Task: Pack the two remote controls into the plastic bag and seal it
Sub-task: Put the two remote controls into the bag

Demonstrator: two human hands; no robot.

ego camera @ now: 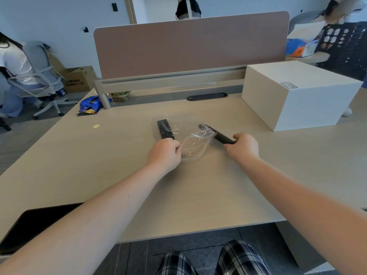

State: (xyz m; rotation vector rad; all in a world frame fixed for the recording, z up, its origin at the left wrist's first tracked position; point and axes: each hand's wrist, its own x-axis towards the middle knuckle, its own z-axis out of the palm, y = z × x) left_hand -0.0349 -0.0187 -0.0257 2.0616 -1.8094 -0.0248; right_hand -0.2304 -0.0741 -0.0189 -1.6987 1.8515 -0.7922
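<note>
the left hand [164, 153] pinches the mouth of the plastic bag [193, 144] on the desk [99, 155], while the right hand [243, 146] is closed around one remote [218, 135] whose far tip seems to be just at the bag's crumpled mouth. the other remote [165, 129] lies flat just left of the bag, maybe under a fold of film. the limp opening could collapse or snag the tip, so the remote may push the bag away instead of sliding in.
</note>
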